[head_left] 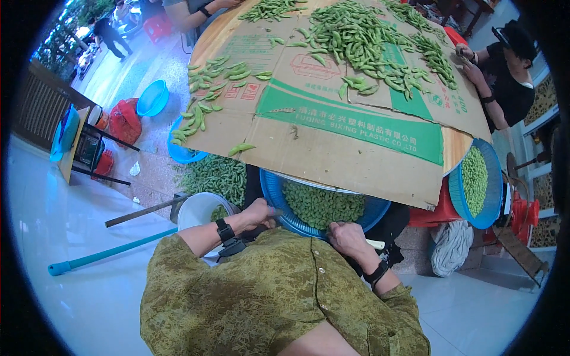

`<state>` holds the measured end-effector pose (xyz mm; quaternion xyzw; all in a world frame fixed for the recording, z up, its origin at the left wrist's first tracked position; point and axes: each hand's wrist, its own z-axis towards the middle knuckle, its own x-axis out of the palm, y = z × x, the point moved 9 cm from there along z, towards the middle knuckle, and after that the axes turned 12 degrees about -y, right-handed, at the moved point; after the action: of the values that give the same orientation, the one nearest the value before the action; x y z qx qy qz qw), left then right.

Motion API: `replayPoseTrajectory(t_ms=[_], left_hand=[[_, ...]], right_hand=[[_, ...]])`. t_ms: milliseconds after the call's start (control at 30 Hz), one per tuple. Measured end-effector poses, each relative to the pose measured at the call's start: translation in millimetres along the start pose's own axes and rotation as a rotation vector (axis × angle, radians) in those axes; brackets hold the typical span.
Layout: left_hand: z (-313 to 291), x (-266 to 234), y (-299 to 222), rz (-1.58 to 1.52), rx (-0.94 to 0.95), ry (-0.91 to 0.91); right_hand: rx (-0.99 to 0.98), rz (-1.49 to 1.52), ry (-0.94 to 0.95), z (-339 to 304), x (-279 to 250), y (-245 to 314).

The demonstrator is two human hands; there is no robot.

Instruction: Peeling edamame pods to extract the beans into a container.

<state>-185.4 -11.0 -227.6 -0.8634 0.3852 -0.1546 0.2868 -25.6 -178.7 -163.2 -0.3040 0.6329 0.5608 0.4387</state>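
Note:
In front of me a blue plastic basket (376,218) holds shelled green beans (323,207), tucked under the table's near edge. My left hand (259,215) is closed at the basket's left rim, beside a white bucket (199,209) with some green pods in it. My right hand (348,238) has its fingers curled together over the near rim, close to the beans. What either hand pinches is too small to make out. By my right wrist a pale handle-like piece (375,244) sticks out. Green bean pods (350,35) lie heaped on the cardboard (285,139) covering the table.
Another blue basket of shelled beans (475,181) stands at the right. Pods (215,178) are piled on the floor left of the basket, near a teal pole (113,252). One person (504,77) works at the table's right; another person's arm (190,18) shows at the far left.

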Motion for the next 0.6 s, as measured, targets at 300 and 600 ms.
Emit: replayPoseTrajectory(t_ms=[300, 600], left_hand=[[35, -19, -35, 0.215, 0.122, -0.153], [-15, 6, -69, 1.309, 0.386, 0.125]], right_hand=[[0.019, 0.128, 0.118, 19, -3, 8], [0.063, 0.172, -0.017, 9, -17, -1]])
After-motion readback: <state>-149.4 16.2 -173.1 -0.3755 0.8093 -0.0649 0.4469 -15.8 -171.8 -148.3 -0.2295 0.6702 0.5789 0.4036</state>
